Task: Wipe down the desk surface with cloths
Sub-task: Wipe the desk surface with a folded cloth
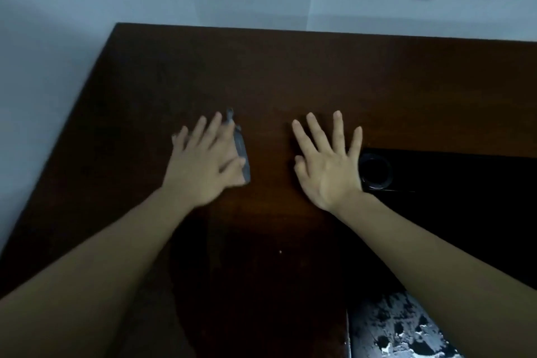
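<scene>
Nearest, a speckled patch point(406, 331) is showing at the table's point(290, 73) front edge, right of centre. Further in, the left hand point(200, 166) is pressing flat on a grey cloth point(241, 151), fingers straight; the right hand point(328, 163) is lying spread and holding nothing, beside a black box point(436, 171). No wet streaks are showing, so progress looks early; the far half is probably still waiting.

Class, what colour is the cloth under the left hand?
Grey cloth, seen in the head view.
</scene>
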`<state>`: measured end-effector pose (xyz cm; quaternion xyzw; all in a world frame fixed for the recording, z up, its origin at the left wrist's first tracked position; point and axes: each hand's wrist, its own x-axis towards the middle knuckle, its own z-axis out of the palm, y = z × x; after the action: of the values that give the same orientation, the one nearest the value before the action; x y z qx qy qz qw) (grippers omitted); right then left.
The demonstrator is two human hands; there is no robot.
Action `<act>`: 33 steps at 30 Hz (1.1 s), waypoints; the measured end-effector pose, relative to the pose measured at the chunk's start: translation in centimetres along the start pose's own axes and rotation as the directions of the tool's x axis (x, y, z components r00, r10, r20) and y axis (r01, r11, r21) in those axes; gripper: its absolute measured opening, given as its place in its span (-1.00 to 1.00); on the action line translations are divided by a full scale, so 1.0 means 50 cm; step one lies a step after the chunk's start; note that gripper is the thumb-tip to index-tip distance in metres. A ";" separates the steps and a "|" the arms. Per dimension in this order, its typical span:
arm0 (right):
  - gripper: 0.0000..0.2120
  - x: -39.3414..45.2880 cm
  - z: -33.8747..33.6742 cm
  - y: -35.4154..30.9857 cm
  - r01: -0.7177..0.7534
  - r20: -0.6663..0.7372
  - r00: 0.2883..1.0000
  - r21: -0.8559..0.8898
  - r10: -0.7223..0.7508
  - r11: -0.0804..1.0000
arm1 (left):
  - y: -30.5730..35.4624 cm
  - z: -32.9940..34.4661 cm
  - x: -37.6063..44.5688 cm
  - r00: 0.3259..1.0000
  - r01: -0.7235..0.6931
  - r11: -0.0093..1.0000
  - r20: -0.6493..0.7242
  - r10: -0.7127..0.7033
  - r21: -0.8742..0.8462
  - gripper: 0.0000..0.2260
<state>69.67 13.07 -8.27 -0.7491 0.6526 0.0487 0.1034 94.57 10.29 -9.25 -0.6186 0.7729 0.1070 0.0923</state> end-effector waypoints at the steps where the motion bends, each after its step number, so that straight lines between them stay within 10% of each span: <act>1: -0.40 -0.001 0.002 -0.020 -0.014 0.006 1.000 0.043 0.014 0.999 | -0.001 -0.004 0.024 0.999 0.032 0.999 -0.007 -0.033 -0.009 -0.33; 12: -0.41 0.010 0.030 -0.110 -0.104 0.028 0.994 0.039 0.103 0.994 | -0.064 0.042 -0.201 0.964 -0.260 0.965 0.040 0.261 -0.025 -0.34; 25: -0.32 0.015 0.038 -0.108 -0.098 0.013 0.995 0.026 0.097 0.995 | -0.087 -0.019 0.055 0.996 0.087 0.996 -0.019 -0.087 -0.030 -0.32; 33: -0.34 0.013 0.035 -0.109 -0.112 0.017 0.994 0.016 0.111 0.994 | -0.070 0.039 -0.199 0.939 -0.336 0.941 0.062 0.337 -0.033 -0.32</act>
<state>75.28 13.50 -9.60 -0.7102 0.6929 0.0549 0.1118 100.16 19.38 -8.55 -0.4746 0.8624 0.1505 0.0917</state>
